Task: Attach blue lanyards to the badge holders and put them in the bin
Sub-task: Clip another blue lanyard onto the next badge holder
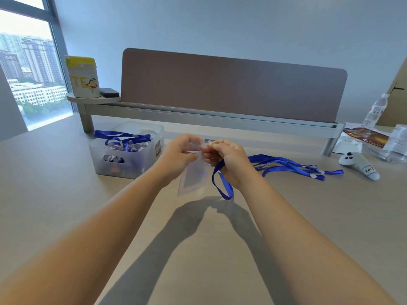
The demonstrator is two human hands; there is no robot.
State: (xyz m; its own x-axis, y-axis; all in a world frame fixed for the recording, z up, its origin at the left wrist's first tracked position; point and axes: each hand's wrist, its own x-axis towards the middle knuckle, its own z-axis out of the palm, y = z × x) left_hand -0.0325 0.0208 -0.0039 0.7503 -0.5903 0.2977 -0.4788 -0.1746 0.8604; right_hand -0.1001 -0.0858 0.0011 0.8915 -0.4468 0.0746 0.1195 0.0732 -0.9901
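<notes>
Beige desk [66, 194] — left hand [179, 156] pinches badge holder [193, 177], right hand [229, 159] grips blue lanyard [222, 183].

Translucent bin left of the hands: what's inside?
The translucent bin holds clear badge holders with blue lanyards attached, one strap draped over the rim. Something orange shows faintly through the front wall low down. The count and the bottom layer are hidden by the pile.
</notes>
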